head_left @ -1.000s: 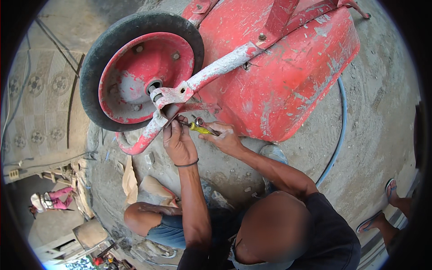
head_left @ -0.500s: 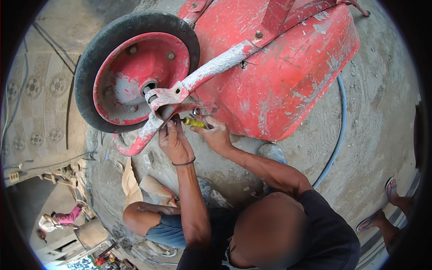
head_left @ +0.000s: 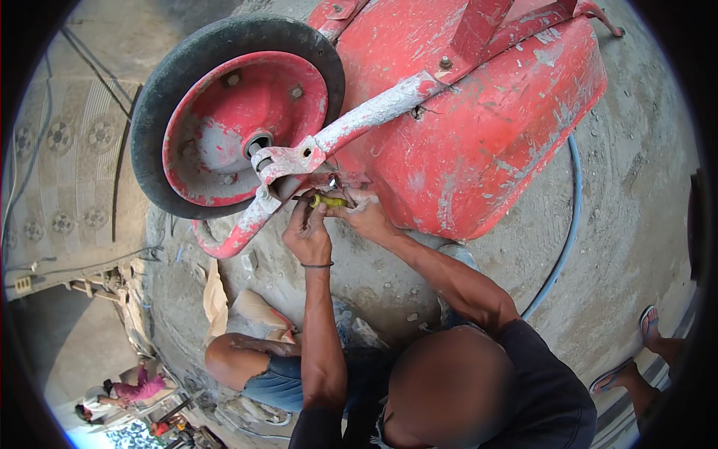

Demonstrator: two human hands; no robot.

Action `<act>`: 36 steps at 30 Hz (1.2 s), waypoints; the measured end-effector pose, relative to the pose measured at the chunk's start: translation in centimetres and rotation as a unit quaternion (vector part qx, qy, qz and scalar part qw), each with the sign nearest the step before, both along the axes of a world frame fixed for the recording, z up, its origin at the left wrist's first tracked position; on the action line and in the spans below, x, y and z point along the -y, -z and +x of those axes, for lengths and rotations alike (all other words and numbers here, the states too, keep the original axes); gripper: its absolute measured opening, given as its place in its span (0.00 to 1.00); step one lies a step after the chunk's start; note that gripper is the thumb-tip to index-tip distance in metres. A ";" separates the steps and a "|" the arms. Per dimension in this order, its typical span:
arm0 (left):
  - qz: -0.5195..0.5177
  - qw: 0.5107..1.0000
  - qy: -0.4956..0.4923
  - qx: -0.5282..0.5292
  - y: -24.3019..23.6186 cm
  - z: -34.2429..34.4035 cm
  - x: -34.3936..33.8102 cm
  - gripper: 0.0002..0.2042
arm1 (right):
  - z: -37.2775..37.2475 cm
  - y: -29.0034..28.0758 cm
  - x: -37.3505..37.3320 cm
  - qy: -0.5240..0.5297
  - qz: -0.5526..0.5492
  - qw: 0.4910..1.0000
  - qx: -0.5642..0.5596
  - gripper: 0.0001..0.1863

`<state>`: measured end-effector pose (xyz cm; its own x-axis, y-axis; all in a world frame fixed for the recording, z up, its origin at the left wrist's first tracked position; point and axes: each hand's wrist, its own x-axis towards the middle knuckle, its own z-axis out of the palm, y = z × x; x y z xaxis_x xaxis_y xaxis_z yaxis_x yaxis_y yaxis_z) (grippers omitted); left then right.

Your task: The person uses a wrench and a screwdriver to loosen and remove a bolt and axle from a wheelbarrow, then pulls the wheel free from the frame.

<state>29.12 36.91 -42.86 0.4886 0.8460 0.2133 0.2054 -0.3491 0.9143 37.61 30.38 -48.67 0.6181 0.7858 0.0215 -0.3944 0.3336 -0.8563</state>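
Note:
An overturned red wheelbarrow (head_left: 479, 142), its paint worn and caked with grey, lies ahead of me with its black-tyred wheel (head_left: 153, 112) at the left. My right hand (head_left: 368, 215) is closed round a yellow-handled screwdriver (head_left: 329, 200) beside the frame bracket (head_left: 288, 185) near the axle. My left hand (head_left: 308, 236), a dark band at its wrist, has its fingers pinched together at the screwdriver's front end, just below the bracket. What those fingertips hold is hidden. A small shiny metal piece (head_left: 333, 182) shows just above the screwdriver; its kind cannot be made out.
A blue hose (head_left: 572, 217) curves over the rough grey floor on the right. Torn brown paper (head_left: 215, 303) and a dusty sack (head_left: 258, 313) lie by my knee. Another person's sandalled feet (head_left: 617, 374) are at the right; a person in pink (head_left: 142, 385) is far off at lower left.
My left hand has shifted slightly right and down, closer to the screwdriver's handle. The screwdriver now lies more level. The whole view has shifted slightly, and the distant person in pink has changed posture.

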 end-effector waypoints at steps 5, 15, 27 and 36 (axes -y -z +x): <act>0.038 0.998 -0.035 -0.039 0.6 0.7 0.6 0.15 | 2.1 -1.1 3.3 0.005 -0.171 0.973 0.155 0.23; -0.239 0.923 0.042 0.298 2.6 2.4 1.7 0.11 | 10.4 -17.7 16.4 -0.054 -0.366 0.891 0.262 0.21; -0.102 0.955 0.004 0.278 4.7 6.4 -1.2 0.11 | 6.2 -32.8 15.5 0.024 -0.402 0.855 0.326 0.12; 0.002 0.945 0.099 0.312 6.4 5.2 -1.8 0.05 | -6.3 -7.7 6.1 0.111 -0.328 0.903 -0.253 0.26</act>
